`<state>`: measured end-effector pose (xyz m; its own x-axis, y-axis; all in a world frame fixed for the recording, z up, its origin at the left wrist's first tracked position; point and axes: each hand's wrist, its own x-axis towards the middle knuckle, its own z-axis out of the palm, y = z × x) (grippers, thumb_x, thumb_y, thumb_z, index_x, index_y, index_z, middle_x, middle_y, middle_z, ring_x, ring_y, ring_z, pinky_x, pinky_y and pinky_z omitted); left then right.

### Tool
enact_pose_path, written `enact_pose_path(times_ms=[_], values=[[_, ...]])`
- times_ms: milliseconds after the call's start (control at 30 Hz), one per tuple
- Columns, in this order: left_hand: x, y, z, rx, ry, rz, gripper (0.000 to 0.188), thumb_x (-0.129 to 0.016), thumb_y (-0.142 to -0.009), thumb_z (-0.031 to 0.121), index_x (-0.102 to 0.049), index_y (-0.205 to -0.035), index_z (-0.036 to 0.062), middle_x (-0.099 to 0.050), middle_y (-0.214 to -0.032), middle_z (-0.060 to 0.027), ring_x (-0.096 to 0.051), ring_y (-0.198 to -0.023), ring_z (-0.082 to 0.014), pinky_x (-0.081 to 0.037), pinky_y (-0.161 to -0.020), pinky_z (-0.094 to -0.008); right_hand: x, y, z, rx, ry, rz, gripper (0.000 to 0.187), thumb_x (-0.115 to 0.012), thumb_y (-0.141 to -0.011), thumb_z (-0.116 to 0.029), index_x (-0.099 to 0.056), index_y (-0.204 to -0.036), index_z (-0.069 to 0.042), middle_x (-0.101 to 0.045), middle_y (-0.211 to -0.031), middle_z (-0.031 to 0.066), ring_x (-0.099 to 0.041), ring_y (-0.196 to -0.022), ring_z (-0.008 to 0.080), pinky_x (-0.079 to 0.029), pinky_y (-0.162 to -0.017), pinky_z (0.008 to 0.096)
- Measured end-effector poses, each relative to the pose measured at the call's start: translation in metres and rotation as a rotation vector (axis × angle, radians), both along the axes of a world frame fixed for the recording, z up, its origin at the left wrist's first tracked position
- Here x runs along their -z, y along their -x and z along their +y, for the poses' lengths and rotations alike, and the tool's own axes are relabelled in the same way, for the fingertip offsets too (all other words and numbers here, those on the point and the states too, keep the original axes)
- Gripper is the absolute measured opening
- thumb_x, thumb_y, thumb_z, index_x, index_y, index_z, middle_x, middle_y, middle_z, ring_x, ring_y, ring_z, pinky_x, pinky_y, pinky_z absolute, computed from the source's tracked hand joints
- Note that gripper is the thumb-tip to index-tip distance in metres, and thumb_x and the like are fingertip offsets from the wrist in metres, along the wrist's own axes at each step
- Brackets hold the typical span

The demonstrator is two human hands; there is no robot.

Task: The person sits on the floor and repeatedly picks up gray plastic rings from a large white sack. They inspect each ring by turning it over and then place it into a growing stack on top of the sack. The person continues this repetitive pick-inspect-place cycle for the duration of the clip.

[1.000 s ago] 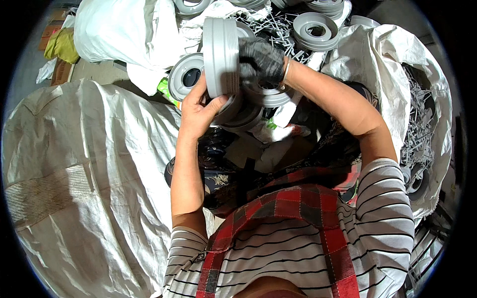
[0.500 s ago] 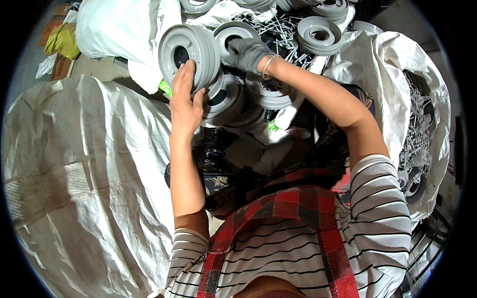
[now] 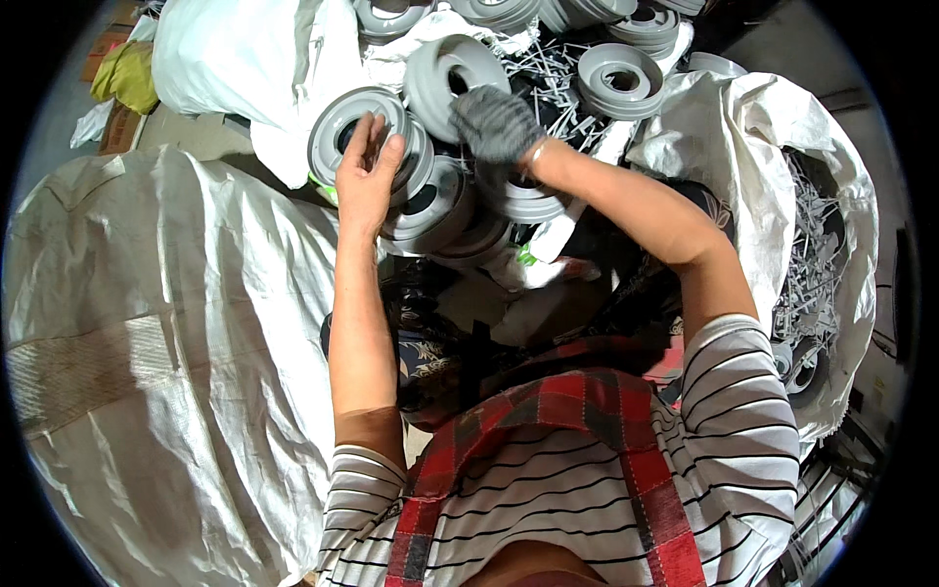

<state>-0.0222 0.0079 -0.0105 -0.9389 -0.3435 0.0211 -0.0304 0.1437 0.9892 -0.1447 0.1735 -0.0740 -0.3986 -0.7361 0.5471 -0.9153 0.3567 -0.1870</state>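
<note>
My bare left hand [image 3: 365, 178] grips a stack of grey plastic rings [image 3: 328, 127], its fingers over the front face by the centre hole and the thumb apart at the side. To its right, my right hand [image 3: 497, 124], in a dark grey knit glove, is closed at the edge of another grey plastic ring [image 3: 425, 83], which is tilted up; its fingertips are partly hidden. Below my hands more grey rings [image 3: 442, 210] lie stacked, touching one another. One grey ring stack [image 3: 521, 201] sits just under my right wrist.
Thin light plastic sprue pieces [image 3: 558, 88] lie loose behind the rings, near another ring stack [image 3: 618, 83]. An open white woven sack [image 3: 729, 147] at the right holds more scraps. A large white sack [image 3: 245, 293] fills the left side, and a full white bag [image 3: 235, 59] stands behind it.
The ring stack under my left hand has come down and tilted back. The ring by my right hand has risen and tipped up, and my right hand has shifted slightly lower.
</note>
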Motion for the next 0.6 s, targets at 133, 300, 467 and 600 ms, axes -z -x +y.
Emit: enact_pose_path(times_ms=[133, 300, 467, 600], values=[[-0.009, 0.005, 0.02, -0.073, -0.613, 0.001, 0.042, -0.063, -0.084, 0.014, -0.049, -0.117, -0.0077, -0.06, -0.107, -0.0173, -0.057, -0.099, -0.0203, -0.043, -0.088, -0.0301, -0.052, -0.041, 0.013, -0.253, 0.079, 0.148, 0.012, -0.049, -0.074, -0.016, -0.054, -0.074, -0.005, -0.055, -0.064, 0.0132, -0.059, -0.057, 0.0233, -0.046, -0.046, 0.0352], [-0.025, 0.009, 0.029, -0.257, -0.488, 0.265, 0.033, -0.065, -0.082, 0.012, -0.054, -0.108, -0.005, -0.062, -0.096, -0.0129, -0.059, -0.09, -0.0171, -0.045, -0.083, -0.0299, -0.025, 0.04, 0.013, 0.258, 0.113, -0.542, 0.023, -0.051, -0.079, -0.017, -0.058, -0.094, -0.001, -0.062, -0.091, 0.0185, -0.06, -0.086, 0.0337, -0.049, -0.076, 0.0378], [-0.025, 0.007, 0.013, -0.334, -0.509, 0.296, 0.031, -0.066, -0.082, 0.02, -0.056, -0.1, -0.003, -0.061, -0.089, -0.0103, -0.058, -0.084, -0.0176, -0.046, -0.08, -0.0323, 0.079, 0.118, 0.012, 0.532, -0.435, -0.576, 0.031, -0.052, -0.077, -0.015, -0.061, -0.103, -0.001, -0.059, -0.108, 0.0205, -0.06, -0.098, 0.0332, -0.049, -0.081, 0.0396], [-0.025, 0.008, 0.006, -0.337, -0.544, 0.295, 0.039, -0.066, -0.083, 0.026, -0.052, -0.106, -0.0017, -0.06, -0.09, -0.0101, -0.058, -0.084, -0.0178, -0.047, -0.079, -0.0324, 0.106, 0.116, 0.012, 0.629, -0.565, -0.628, 0.028, -0.052, -0.076, -0.014, -0.066, -0.099, -0.005, -0.062, -0.104, 0.0179, -0.062, -0.094, 0.0325, -0.05, -0.079, 0.0416]])
